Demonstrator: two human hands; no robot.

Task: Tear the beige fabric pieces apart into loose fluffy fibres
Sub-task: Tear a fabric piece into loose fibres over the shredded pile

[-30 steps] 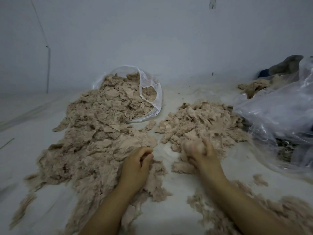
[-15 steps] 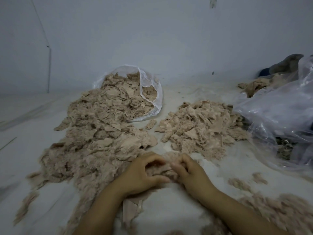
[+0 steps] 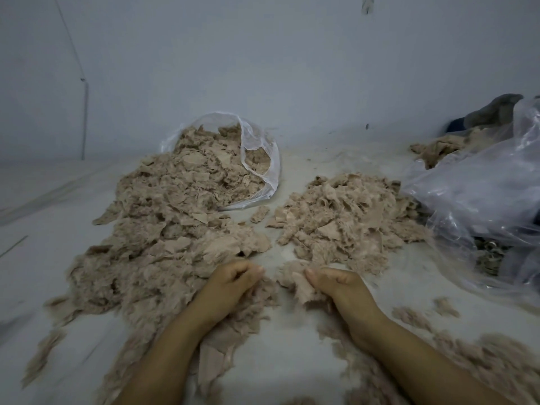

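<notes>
My right hand (image 3: 340, 290) grips a torn beige fabric piece (image 3: 295, 283) between thumb and curled fingers, just in front of the right-hand heap of beige pieces (image 3: 344, 220). My left hand (image 3: 233, 283) is curled with its fingertips pinched together; whether it holds a bit of fibre I cannot tell. It lies over the near edge of the big left heap of beige fabric and fluff (image 3: 163, 241). The two hands are a short gap apart. Loose fluffy fibres (image 3: 496, 363) lie at the lower right.
An open clear plastic bag (image 3: 260, 159) full of beige pieces lies at the back, spilling into the left heap. A large crumpled clear bag (image 3: 479, 194) fills the right side, with more beige cloth (image 3: 438, 149) and a grey cloth (image 3: 496, 111) behind it. A pale wall stands close behind.
My right hand came back from the right heap with a piece, both hands met on it in the middle, and now they have pulled apart, the right one keeping the piece.
</notes>
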